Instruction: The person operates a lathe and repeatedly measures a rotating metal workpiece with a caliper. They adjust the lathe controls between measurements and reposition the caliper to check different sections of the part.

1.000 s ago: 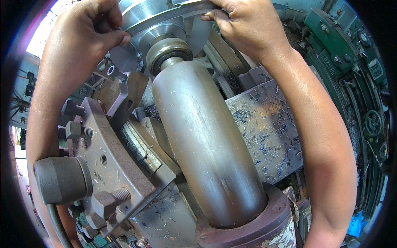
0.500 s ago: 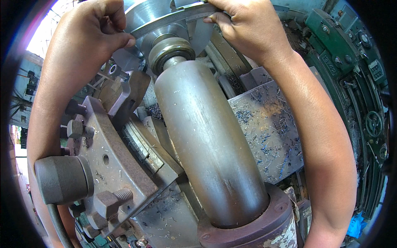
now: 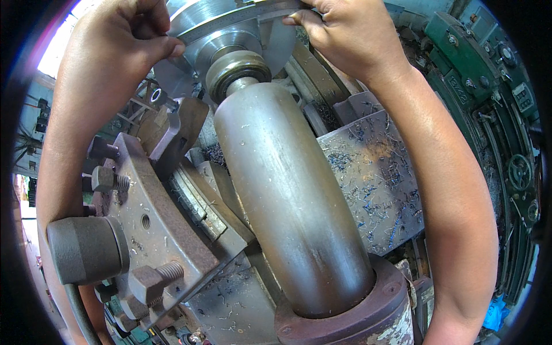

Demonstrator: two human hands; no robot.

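Observation:
A long, flat metal caliper [image 3: 241,19] lies across the face of a shiny steel disc [image 3: 192,8] at the far end of the shaft. My left hand [image 3: 123,43] is closed at the caliper's left end, thumb against curled fingers. At its other end my right hand [image 3: 351,40] pinches the caliper between thumb and fingers. The upper edge of the picture cuts off part of both hands. Below the disc sit a stepped hub and a rounded collar [image 3: 238,72]. From there a thick, smooth steel cylinder [image 3: 287,190] runs toward me.
A brown ring housing [image 3: 345,322] surrounds the cylinder's near end. Left of it stands a heavy tool post [image 3: 172,230] with protruding bolts [image 3: 152,282] beside my left forearm. Curled metal chips cover a plate [image 3: 374,178] on the right. Green machinery [image 3: 489,75] stands beyond my right arm.
Both hands and the caliper have shifted slightly up the picture, toward the far side. The cylinder and the tool post stay practically where they were.

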